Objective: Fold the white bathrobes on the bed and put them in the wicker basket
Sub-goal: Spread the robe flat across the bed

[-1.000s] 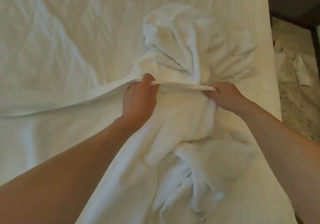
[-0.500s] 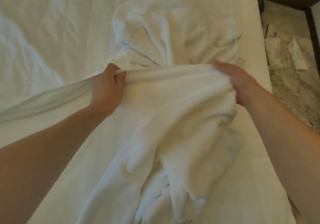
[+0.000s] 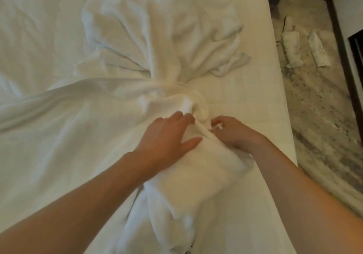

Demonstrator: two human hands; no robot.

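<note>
While bathrobe (image 3: 153, 38) lies bunched on bed (image 3: 245, 100), left hand (image 3: 169, 136) presses flat, fingers spread, on near fold; right hand (image 3: 231, 134) pinches its edge alongside. Two white packets (image 3: 290, 45) on floor (image 3: 318, 116), dotted print unreadable.

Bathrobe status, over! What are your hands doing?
Left hand flat on bathrobe. Right hand pinching its fabric. Bunched on bed, unfolded. Basket not in view.
</note>
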